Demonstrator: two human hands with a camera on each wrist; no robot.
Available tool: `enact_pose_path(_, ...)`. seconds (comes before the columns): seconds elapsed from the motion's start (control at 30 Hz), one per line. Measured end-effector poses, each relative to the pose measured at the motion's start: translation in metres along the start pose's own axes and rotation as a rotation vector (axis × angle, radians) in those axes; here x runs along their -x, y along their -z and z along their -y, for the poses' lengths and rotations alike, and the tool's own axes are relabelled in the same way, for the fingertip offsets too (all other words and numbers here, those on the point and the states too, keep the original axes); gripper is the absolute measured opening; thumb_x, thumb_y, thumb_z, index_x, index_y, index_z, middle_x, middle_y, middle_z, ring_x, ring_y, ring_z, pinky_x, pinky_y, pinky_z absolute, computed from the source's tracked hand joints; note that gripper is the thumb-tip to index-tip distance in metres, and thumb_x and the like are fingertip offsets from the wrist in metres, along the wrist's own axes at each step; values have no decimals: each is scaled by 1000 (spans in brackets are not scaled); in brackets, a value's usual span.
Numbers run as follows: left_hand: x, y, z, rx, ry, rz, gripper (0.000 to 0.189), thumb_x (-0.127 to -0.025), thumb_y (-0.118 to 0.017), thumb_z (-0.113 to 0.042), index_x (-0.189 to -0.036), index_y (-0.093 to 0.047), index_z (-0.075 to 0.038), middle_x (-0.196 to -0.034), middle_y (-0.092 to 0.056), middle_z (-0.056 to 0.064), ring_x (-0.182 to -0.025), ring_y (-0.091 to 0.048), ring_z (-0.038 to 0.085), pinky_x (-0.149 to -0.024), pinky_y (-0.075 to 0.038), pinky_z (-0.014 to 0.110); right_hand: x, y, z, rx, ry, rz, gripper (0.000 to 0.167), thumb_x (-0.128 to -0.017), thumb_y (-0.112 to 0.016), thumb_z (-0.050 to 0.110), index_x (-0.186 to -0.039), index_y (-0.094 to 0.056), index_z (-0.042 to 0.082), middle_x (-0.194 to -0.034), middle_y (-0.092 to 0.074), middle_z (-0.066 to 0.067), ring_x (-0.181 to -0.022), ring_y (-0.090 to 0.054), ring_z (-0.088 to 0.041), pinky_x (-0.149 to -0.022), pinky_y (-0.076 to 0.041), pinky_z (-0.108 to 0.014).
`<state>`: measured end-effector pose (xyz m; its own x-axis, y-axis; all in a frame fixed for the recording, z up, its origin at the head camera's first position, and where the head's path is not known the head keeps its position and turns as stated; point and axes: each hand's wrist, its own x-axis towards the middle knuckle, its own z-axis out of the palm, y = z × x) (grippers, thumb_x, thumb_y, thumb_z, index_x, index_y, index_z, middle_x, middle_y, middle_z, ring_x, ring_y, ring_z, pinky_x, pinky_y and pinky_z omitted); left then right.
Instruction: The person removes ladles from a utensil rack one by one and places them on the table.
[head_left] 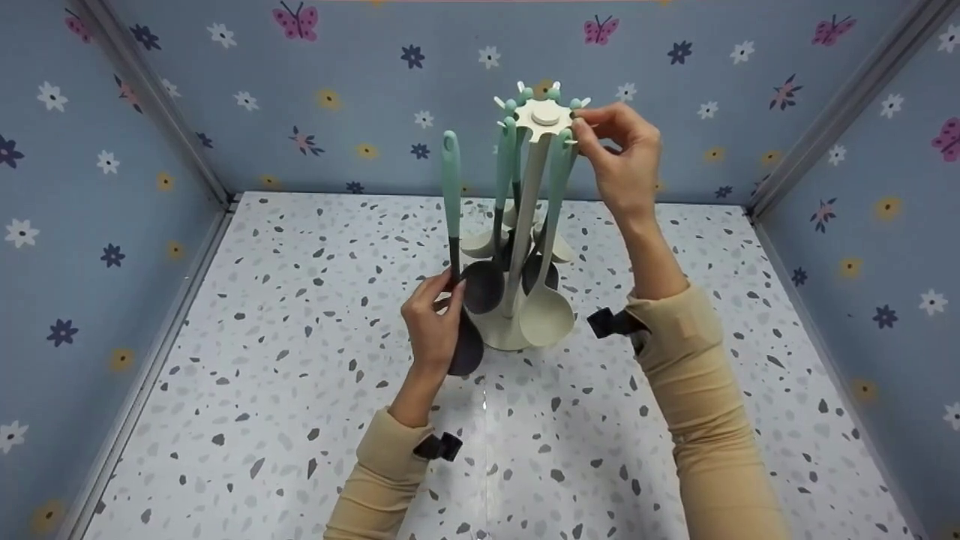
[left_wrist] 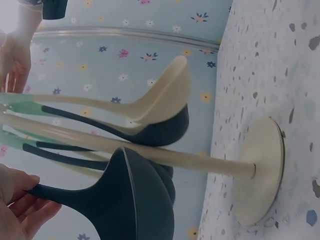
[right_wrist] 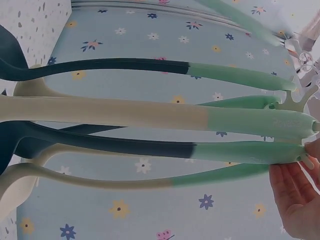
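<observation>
In the head view my left hand [head_left: 435, 322] grips a dark ladle [head_left: 451, 176] with a green handle by its stem. The handle points up and the bowl hangs low, left of the cream utensil rack [head_left: 529, 202]. Up at the rack's notched top, my right hand [head_left: 624, 154] pinches the edge with thumb and fingers, close against a green handle end. Its exact grip is partly hidden. A cream ladle [head_left: 547, 315] hangs at the front, beside another dark utensil [left_wrist: 165, 130] in the left wrist view. More utensils hang behind the post.
The rack's round base [left_wrist: 260, 170] stands on a speckled white tabletop [head_left: 300, 300]. Behind it rises a blue wall [head_left: 465, 82] with flowers and butterflies, and similar side walls stand left and right. Black wrist mounts [head_left: 439, 448] sit on both sleeves.
</observation>
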<state>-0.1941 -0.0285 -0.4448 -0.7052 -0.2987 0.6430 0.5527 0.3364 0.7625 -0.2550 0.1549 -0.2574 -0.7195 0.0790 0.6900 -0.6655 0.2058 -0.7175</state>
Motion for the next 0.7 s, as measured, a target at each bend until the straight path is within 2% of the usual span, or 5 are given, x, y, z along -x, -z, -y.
enact_pose_path(0.23,3,7,21,-90,90,44,17,-76,-65,3,-93,-66,8,-80,-63,13,-69,-61,20,-54,-50,32,0,0,0,5,7,4,6,-81,-59,-2,-82,-64,-5,-80,-62,-9,-66,-56,-16,-61,-49,-24)
enact_pose_path(0.43,7,11,37,-180,189,107,16,-76,-64,4,-92,-66,7,-75,-63,12,-68,-60,19,-55,-50,26,1,1,-1,9,29,18,8,-81,-59,-1,-84,-62,-9,-79,-62,-9,-66,-56,-15,-62,-49,-24)
enact_pose_path(0.7,11,14,54,-278,292,176,22,-76,-64,3,-98,-65,7,-77,-64,12,-67,-59,20,-57,-48,30,0,1,-3,9,36,23,9,-81,-59,-1,-84,-62,-8,-80,-62,-9,-66,-56,-14,-62,-49,-23)
